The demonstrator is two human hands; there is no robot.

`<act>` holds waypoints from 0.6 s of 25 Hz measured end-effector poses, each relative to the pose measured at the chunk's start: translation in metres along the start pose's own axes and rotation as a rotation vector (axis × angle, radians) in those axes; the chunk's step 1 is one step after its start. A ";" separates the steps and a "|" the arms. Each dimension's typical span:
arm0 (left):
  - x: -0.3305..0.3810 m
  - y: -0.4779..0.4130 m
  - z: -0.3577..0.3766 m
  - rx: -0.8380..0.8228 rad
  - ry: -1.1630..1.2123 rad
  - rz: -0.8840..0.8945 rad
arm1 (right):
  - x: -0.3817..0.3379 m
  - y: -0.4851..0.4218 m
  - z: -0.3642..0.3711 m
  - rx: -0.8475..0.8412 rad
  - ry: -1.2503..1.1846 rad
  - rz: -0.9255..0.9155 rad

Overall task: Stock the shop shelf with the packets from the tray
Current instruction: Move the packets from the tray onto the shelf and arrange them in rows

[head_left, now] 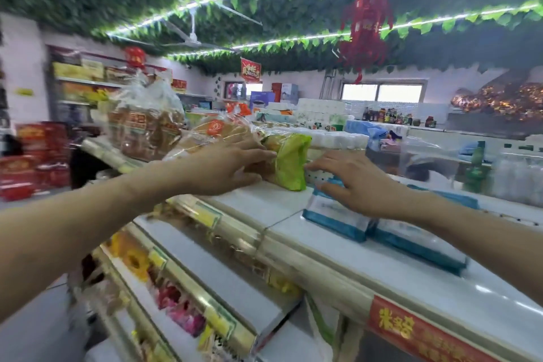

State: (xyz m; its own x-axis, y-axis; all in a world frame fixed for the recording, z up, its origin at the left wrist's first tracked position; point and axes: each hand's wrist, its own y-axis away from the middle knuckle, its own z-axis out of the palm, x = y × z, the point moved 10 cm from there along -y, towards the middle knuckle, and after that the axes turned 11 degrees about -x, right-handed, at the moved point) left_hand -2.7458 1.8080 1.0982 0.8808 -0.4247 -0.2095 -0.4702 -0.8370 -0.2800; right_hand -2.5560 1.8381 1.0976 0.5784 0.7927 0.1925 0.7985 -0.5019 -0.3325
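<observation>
On white top shelf (252, 209): left hand (235, 169) clasping end of yellow-green plastic packet (289, 164) between thumb and fingers; right hand (357, 182) flat, fingers spread, resting on blue-and-white flat packet (332, 213).

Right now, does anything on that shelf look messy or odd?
The bread bags at the far left are heaped and leaning, not lined up. The green packet in the left hand sits tilted beside flat blue packets.
</observation>
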 end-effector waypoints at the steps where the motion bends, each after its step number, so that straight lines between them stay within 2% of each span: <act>1: -0.023 0.035 0.004 -0.022 0.007 -0.068 | -0.034 -0.026 0.010 -0.005 -0.030 -0.091; 5: -0.083 0.188 0.040 -0.177 0.125 -0.362 | -0.161 -0.108 0.076 -0.123 -0.173 -0.355; 8: -0.093 0.318 0.104 -0.185 0.298 -0.599 | -0.277 -0.122 0.152 -0.310 -0.220 -0.552; 11: -0.061 0.414 0.206 -0.264 0.454 -0.758 | -0.359 -0.091 0.252 -0.592 -0.255 -0.682; 15: 0.034 0.498 0.337 -0.556 0.627 -0.852 | -0.410 0.001 0.373 -0.973 -0.282 -0.742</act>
State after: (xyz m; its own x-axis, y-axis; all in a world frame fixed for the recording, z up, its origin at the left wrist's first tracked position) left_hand -2.9693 1.4928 0.6361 0.8438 0.3743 0.3844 0.2312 -0.9002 0.3690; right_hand -2.8547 1.6413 0.6735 -0.0220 0.9791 -0.2022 0.7774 0.1439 0.6124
